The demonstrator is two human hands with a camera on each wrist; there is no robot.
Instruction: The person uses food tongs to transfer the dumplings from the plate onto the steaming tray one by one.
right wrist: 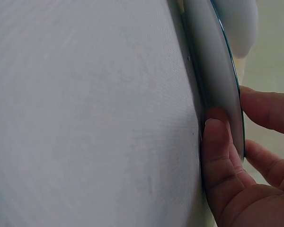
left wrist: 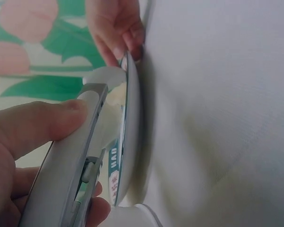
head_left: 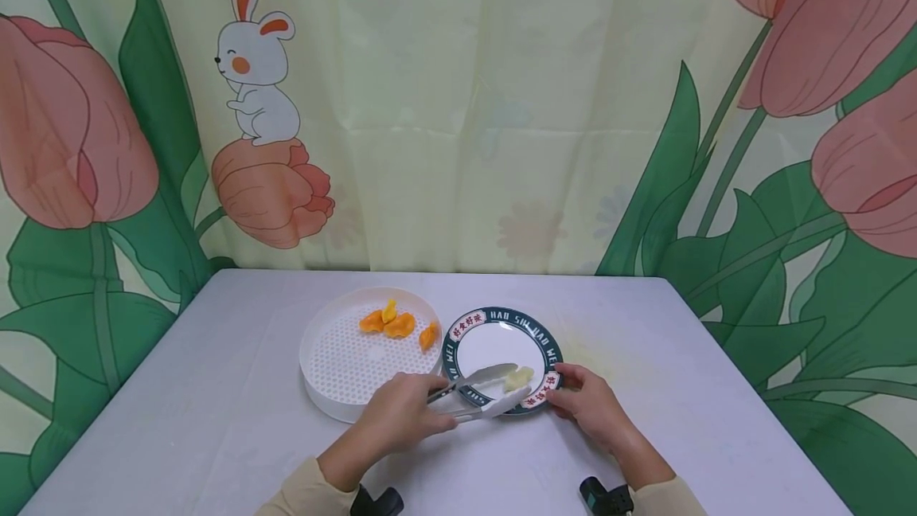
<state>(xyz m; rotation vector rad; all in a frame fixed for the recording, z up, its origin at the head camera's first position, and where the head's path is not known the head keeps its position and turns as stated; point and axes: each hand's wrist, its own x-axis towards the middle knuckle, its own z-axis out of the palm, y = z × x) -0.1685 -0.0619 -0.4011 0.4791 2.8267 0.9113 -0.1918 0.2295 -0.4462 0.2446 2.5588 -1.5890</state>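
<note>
In the head view my left hand [head_left: 404,414] holds a pair of tongs [head_left: 490,374], its thumb pressed along the handle [left wrist: 68,151] in the left wrist view. The tongs reach over a white plate [head_left: 487,347] with a dark green lettered rim. A pale yellow piece [head_left: 519,378] is at the plate's right side, between the tong arms; whether they squeeze it I cannot tell. My right hand [head_left: 589,404] pinches the plate's right edge. In the right wrist view, fingers lie on both sides of the plate edge [right wrist: 220,66].
A round white tray [head_left: 337,373] with a dimpled floor stands left of the plate, close against it. Several orange and yellow pieces [head_left: 399,326] lie in its far and right parts. A white cloth [head_left: 236,373] covers the table, and a printed curtain [head_left: 458,118] hangs behind.
</note>
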